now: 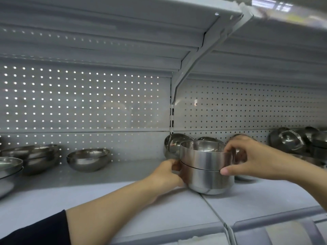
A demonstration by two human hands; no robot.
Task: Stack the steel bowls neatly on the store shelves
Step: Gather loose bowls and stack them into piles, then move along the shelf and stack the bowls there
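Head view: a top bowl [203, 154] is nested in a lower bowl [210, 181] on the shelf [123, 206], over the seam between two panels. The lower bowl is gripped by the left hand [168, 174], likely to steady it, while the top bowl's rim is pinched by the right hand [251, 156], seemingly so it can be seated level.

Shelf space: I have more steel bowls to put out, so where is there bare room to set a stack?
Bare shelf lies between the single round bowl and the straight-sided stack that both the left hand and the right hand hold, and along the front edge. Crowded: far left stacks, behind the held stack, and far right.
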